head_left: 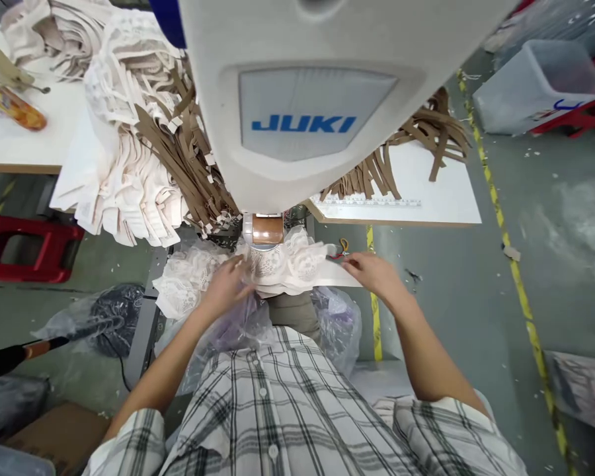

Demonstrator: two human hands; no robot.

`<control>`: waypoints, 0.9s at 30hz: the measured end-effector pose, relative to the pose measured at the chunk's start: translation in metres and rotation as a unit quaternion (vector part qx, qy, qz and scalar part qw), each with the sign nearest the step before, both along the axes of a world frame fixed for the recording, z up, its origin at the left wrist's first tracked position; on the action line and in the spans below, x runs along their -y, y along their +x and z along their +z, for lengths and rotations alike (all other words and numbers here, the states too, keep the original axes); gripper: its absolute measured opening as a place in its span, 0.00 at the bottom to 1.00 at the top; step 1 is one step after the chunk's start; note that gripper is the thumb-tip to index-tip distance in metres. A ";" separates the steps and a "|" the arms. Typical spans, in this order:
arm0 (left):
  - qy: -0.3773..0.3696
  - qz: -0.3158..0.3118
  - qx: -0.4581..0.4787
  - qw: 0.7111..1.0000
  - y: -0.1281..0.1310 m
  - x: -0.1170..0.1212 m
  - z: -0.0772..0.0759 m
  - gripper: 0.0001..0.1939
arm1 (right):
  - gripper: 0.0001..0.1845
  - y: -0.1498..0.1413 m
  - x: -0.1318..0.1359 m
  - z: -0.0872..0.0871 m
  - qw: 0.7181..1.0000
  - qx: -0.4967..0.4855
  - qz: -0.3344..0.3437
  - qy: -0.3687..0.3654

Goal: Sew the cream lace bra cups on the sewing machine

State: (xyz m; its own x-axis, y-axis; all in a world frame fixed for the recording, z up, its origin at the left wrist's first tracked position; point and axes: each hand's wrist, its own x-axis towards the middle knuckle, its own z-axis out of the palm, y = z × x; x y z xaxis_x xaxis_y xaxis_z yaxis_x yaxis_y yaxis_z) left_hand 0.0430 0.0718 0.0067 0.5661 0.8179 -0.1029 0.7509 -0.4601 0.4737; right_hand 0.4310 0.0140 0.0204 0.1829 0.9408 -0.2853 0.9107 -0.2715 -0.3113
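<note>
White lace pieces (302,254) lie bunched beneath the head of a sewing machine (322,172). My left hand (227,287) is at their left side, its fingers curled on the edge of a lace piece. More ruffled lace (183,277) is heaped left of that hand. To the right, my right hand (371,272) has thumb and fingers pressed together at the end of a white work surface (340,274); what they pinch, if anything, is too small to make out. Small scissors (344,245) with a yellow handle lie just beyond its fingertips.
Stacked pale fabric parts (133,178) and brown straps (178,152) lie left of the machine. More brown straps (367,177) hang over the right table. A red stool (24,248) stands left; a clear bin (540,86) is far right. Plastic bags (337,324) surround my lap.
</note>
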 end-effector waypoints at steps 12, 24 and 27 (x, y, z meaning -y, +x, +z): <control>-0.151 0.365 -0.244 0.885 -0.150 0.015 -0.016 0.23 | 0.15 -0.206 -0.003 -0.023 0.876 -0.348 0.286 0.171; -0.100 0.361 0.272 0.886 -0.103 0.045 0.113 0.22 | 0.30 -0.270 -0.050 0.049 0.788 -0.312 0.525 0.080; -0.222 0.286 0.385 0.849 -0.088 0.026 0.106 0.20 | 0.32 -0.238 -0.036 0.087 0.809 -0.295 0.494 0.121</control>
State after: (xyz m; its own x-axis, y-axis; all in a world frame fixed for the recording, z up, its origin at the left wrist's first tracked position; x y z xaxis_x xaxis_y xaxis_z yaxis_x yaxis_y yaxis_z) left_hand -0.0449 0.0458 0.1130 0.1287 0.9588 -0.2531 0.1806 0.2283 0.9567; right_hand 0.1929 0.0504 0.1070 -0.7930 0.5863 0.1653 0.3204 0.6322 -0.7055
